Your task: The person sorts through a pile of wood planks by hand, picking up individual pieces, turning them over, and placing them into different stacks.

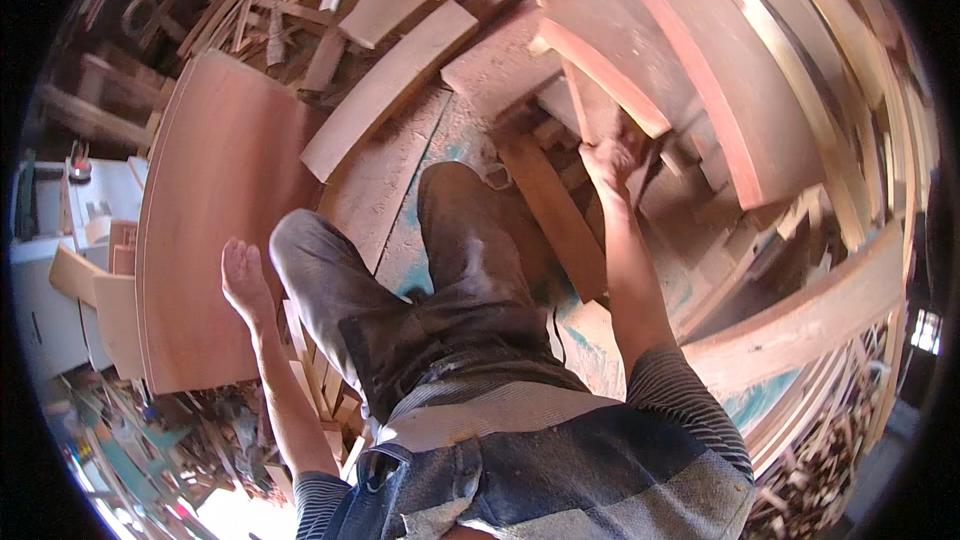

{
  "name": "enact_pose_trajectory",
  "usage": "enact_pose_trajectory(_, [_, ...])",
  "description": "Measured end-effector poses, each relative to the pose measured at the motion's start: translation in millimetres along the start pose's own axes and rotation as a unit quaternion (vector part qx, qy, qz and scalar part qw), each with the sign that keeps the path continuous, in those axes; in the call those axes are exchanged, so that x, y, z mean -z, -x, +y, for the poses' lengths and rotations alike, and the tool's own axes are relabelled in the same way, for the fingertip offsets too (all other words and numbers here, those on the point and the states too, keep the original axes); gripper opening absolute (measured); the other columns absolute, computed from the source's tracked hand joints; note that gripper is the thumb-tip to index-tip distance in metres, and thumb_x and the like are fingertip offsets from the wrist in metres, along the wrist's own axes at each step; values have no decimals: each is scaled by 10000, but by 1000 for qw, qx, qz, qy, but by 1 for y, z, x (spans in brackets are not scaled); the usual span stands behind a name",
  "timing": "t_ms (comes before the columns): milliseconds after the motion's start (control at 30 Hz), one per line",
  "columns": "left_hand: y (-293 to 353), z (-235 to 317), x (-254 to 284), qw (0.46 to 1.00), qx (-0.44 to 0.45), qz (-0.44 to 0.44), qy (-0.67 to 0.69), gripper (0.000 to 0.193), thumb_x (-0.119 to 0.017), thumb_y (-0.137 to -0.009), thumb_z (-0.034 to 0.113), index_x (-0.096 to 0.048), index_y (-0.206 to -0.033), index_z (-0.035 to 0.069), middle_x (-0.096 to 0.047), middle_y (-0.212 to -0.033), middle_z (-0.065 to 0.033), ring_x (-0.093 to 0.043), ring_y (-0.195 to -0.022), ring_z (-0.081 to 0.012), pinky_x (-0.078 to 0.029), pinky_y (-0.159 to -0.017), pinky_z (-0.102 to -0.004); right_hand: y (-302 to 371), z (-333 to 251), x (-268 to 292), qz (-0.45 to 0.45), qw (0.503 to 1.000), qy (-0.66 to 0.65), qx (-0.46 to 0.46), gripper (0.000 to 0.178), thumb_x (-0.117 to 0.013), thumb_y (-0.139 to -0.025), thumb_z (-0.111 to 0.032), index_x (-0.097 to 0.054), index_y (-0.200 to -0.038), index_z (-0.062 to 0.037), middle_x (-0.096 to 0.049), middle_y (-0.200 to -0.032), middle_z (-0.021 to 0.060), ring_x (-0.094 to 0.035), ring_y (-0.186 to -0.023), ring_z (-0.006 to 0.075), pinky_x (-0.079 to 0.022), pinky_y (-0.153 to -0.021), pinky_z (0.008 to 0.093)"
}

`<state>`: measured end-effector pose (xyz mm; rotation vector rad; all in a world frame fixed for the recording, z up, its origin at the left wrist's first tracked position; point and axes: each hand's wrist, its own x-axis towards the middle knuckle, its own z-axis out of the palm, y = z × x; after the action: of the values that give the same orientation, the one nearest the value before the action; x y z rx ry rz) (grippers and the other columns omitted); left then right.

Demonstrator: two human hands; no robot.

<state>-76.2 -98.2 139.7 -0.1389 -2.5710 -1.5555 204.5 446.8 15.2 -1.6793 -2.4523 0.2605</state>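
My right hand (612,160) reaches forward among wooden offcuts, its fingers closed around the near end of a narrow wooden strip (576,105). Just past it lies a curved, pinkish wood piece (608,76), with a brown board (556,210) on the near side. Off to the left, my left hand (245,278) hangs in the air with its fingers stretched out, holding nothing. It appears in front of a large reddish-brown wooden panel (210,210) that stands on that side; whether they touch I cannot tell.
A flat plank (390,90) lies ahead of my knees on the dusty floor. Long curved boards (700,70) lean at the right, with another board (800,325) near my right elbow. Thin scraps (260,5) are heaped at the far left. A pale table (50,290) stands beyond the panel.
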Motion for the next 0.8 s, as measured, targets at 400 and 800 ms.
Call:
enact_pose_trajectory(400, [-51,24,-105,939,-220,-137,-225,472,-766,-862,174,-634,-1255,-51,-626,-1333,-221,-549,-1285,-363,-409,-1118,-470,-5,-14,17,-41,995,-84,20,1118,-871,-618,-306,-315,-1554,-54,-479,-1462,293,-476,-1344,462,-415,-1111,514])
enact_pose_trajectory(800, [-129,-205,-185,942,266,-204,11,479,-704,-921,342,-618,-1036,-115,-684,-993,-231,-664,-921,-284,-535,-773,-423,53,-173,16,-109,929,-353,-2,1000,-870,-622,-301,-440,-1453,53,-647,-1274,288,-635,-1187,395,-471,-1023,438])
